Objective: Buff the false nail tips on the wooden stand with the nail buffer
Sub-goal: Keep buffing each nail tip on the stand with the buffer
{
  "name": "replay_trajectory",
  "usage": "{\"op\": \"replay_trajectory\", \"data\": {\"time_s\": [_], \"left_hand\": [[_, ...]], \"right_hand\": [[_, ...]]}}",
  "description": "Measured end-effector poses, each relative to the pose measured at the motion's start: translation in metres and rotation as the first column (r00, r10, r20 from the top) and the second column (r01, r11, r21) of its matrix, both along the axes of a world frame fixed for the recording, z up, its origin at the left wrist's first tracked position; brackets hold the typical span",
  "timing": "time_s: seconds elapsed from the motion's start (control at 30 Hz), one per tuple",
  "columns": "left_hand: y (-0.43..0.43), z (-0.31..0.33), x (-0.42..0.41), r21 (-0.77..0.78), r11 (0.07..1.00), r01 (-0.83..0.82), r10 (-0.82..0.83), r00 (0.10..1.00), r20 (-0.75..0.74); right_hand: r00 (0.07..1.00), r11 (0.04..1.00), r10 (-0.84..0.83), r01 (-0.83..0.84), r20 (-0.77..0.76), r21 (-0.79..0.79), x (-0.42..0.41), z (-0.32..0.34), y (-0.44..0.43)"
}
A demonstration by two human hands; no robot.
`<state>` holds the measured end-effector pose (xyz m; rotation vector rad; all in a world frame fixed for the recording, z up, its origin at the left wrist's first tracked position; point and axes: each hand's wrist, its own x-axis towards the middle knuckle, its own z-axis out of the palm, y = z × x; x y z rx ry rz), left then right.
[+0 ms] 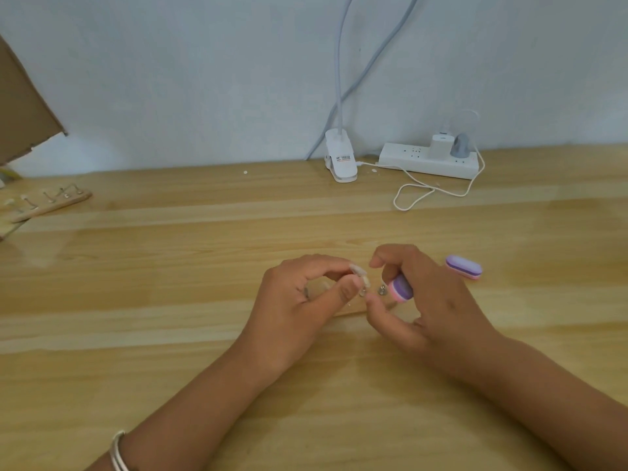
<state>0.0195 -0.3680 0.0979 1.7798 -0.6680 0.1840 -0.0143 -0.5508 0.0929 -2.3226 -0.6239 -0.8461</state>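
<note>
Left hand pinches a false nail tip on the wooden stand, steadying it I guess, so right hand gripping the nail buffer can rub.

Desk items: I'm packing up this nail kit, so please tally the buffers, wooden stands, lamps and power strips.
Nail buffers: 2, the loose buffer and the held buffer in the right hand.
Wooden stands: 2, the near stand and the far stand.
Clip lamp: 1
Power strip: 1
Total: 6
</note>
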Motion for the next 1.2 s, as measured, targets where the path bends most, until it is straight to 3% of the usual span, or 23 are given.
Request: {"op": "replay_trajectory", "data": {"time_s": [0.27,0.47,0.63,0.73,0.83,1.2], "left_hand": [[-0.001,0.003,-0.002,-0.025,1.0,0.003,-0.005,0.999,-0.054],[-0.001,0.002,-0.003,-0.029,0.999,0.019,-0.021,0.996,-0.091],[0.003,0.005,-0.001,-0.099,0.991,0.094,-0.109,0.983,-0.149],[0.008,0.007,0.002,-0.164,0.972,0.167,-0.197,0.962,-0.189],[0.008,0.01,0.003,-0.214,0.957,0.195,-0.233,0.958,-0.169],[0.002,0.009,-0.002,-0.278,0.954,0.111,-0.165,0.97,-0.178]], "right_hand": [[0.978,0.998,-0.051,0.059,0.203,-0.032,0.004,0.0,0.004],[0.968,0.993,-0.111,0.119,0.226,-0.022,0.006,-0.002,0.008],[0.997,0.99,-0.002,-0.009,0.078,0.141,0.0,0.004,0.005],[0.99,0.924,0.128,-0.095,-0.065,0.371,-0.003,0.007,0.003],[0.975,0.858,0.19,-0.106,-0.118,0.502,-0.005,0.009,0.003],[0.922,0.74,0.315,-0.088,-0.227,0.667,-0.002,0.011,0.004]]}}
